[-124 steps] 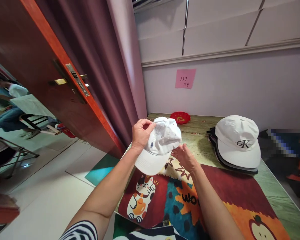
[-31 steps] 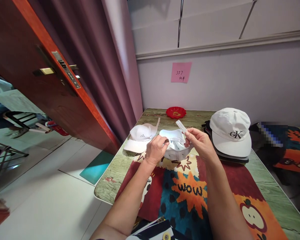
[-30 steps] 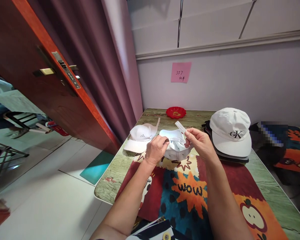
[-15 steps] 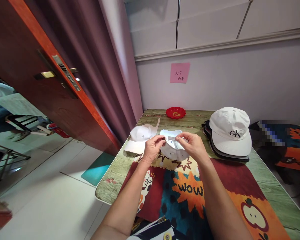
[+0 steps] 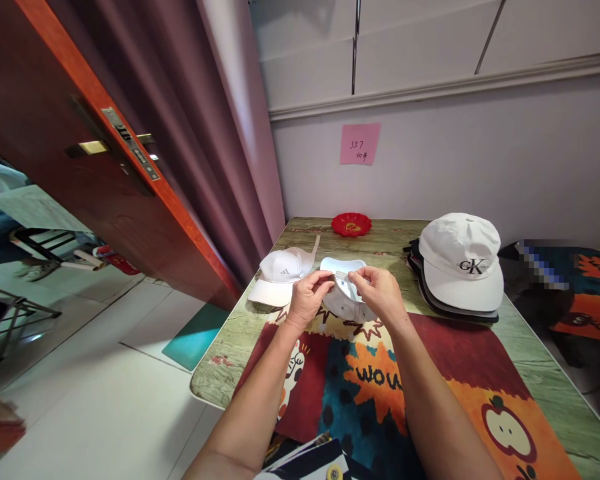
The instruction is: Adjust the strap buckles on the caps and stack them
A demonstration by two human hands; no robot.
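Note:
A pale cap [image 5: 347,308] lies upturned on the table, its light blue brim [image 5: 344,264] pointing to the wall. My left hand [image 5: 310,293] pinches the left part of its back strap, by a small dark buckle. With thumb and forefinger my right hand [image 5: 377,288] grips the strap a short way to the right. The strap between the fingers is partly hidden. Just left of my left hand sits a white cap [image 5: 280,270] with a small grey logo, its strap standing loose behind it. To the right a stack is topped by a white CK cap [image 5: 460,257].
At the back of the wooden-patterned table [image 5: 230,363] is a red scalloped dish [image 5: 351,225]. A colourful mat [image 5: 370,393] covers the front. A pink note [image 5: 360,143] sticks to the wall. An open door [image 5: 130,167] and curtain stand left.
My right hand has shifted slightly left along the strap, closer to my left hand. The left hand has moved a little right. The other caps have stayed put.

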